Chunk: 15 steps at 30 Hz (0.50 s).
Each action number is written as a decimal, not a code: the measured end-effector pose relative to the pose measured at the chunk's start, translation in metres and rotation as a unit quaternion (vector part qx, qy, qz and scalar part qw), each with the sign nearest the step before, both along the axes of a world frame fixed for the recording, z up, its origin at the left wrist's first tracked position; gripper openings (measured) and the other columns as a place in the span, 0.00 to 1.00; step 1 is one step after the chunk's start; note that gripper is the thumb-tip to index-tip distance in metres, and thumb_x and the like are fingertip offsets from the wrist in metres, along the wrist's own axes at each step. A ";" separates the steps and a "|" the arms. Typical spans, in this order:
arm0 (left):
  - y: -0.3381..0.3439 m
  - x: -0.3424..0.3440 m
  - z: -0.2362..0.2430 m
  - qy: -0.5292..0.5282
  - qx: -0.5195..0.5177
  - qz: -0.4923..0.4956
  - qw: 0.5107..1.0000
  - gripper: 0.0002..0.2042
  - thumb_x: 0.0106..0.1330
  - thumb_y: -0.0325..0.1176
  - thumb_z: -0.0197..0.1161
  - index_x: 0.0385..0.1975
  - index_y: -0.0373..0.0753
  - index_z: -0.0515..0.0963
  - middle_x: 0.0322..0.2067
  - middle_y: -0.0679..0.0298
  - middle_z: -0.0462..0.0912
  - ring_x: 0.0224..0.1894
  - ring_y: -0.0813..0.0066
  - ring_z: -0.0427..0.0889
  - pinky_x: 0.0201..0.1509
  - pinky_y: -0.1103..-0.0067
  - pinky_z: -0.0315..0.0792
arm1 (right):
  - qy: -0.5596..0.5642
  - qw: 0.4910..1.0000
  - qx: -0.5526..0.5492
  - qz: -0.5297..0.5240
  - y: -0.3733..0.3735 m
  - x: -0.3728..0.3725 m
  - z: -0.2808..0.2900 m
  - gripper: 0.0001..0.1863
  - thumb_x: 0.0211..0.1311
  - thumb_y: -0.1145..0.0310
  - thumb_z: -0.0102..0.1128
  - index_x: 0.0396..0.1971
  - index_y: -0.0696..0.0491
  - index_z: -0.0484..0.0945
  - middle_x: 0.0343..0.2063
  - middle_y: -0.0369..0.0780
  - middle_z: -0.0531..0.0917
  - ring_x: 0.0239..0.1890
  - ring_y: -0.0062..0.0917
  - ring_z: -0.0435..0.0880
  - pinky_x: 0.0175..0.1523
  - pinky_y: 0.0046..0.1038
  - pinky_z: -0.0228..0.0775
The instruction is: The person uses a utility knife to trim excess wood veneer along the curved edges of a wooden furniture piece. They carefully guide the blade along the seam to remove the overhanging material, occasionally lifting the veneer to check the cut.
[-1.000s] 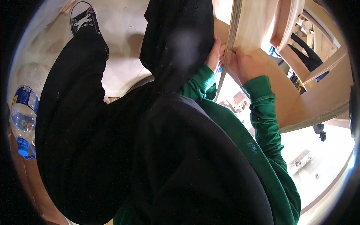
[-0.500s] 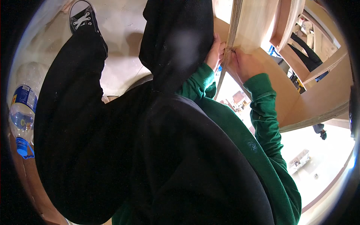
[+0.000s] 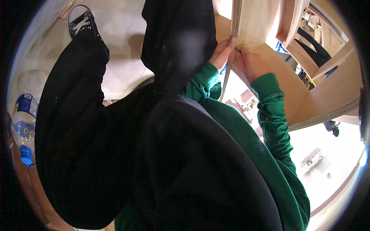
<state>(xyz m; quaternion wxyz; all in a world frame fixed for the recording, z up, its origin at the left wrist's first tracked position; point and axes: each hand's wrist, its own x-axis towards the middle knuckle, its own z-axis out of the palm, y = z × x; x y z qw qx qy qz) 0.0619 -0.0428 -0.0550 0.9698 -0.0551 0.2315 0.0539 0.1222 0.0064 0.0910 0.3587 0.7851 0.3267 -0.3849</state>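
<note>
Since the earlier frames, the left hand [image 3: 222, 54] has shifted to the right, and a fingertip now reaches the edge of the upright plywood panel [image 3: 236, 19]; the right hand [image 3: 254, 67] stays at nearly the same spot on the panel's other side. The panel stands at the far side, right of the person's legs, with a curved board [image 3: 327, 109] to the right and nearer.

The left hand touches the panel's edge, its other fingers half hidden, so how firmly it closes I cannot tell. The right hand is curled, fingertips drawn together close to the panel; they may be pinching something small, but the view is too poor to say.

The step in hand looks like close fingertip work at this edge. The next move probably calls for a steady panel and small, controlled pressure from the right.
</note>
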 end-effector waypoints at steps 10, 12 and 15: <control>0.012 -0.008 0.007 0.007 0.031 -0.017 0.999 0.24 0.70 0.50 0.49 0.50 0.32 0.72 0.45 0.66 0.75 0.50 0.81 0.69 0.56 0.81 0.63 | 0.022 1.000 -0.021 0.007 -0.001 0.001 -0.011 0.14 0.65 0.61 0.45 0.42 0.55 0.72 0.24 0.53 0.80 0.29 0.48 0.80 0.36 0.45 0.70; 0.009 -0.006 0.007 0.022 0.067 0.004 0.998 0.25 0.70 0.50 0.49 0.50 0.31 0.73 0.45 0.66 0.76 0.50 0.81 0.69 0.56 0.81 0.63 | 0.016 1.000 -0.012 0.019 -0.001 0.002 -0.010 0.14 0.65 0.61 0.45 0.41 0.55 0.72 0.24 0.53 0.80 0.29 0.48 0.80 0.36 0.45 0.70; 0.003 -0.001 0.004 0.049 0.064 -0.013 0.997 0.24 0.70 0.51 0.50 0.45 0.32 0.74 0.39 0.68 0.75 0.46 0.83 0.69 0.53 0.81 0.64 | 0.020 0.998 0.050 0.039 -0.010 0.003 -0.005 0.14 0.65 0.60 0.45 0.40 0.55 0.73 0.24 0.52 0.80 0.29 0.48 0.81 0.36 0.45 0.71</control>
